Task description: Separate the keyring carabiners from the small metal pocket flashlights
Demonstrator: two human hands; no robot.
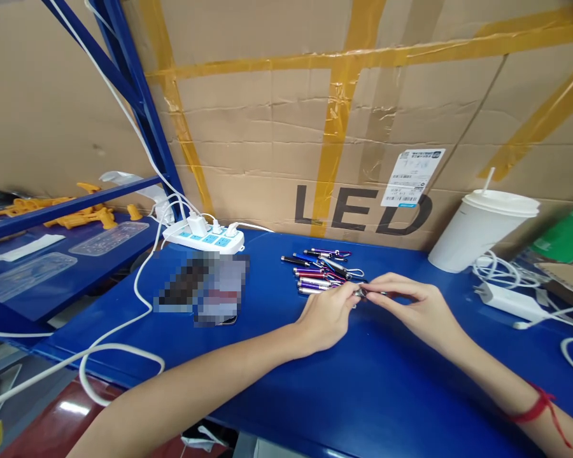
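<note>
Above the blue table, my left hand and my right hand meet fingertip to fingertip. Both pinch a small dark and silvery metal piece, mostly covered by the fingers, so its exact kind is unclear. Just behind my left hand lies a group of slim metal pen-shaped lights in red, blue, purple, black and silver. Some carry thin cord loops at one end. My right wrist wears a red string bracelet.
A white power strip with plugs sits at the back left, near blurred-out flat items. On the right stand a lidded white cup and a white charger with coiled cable. A large cardboard box rises behind.
</note>
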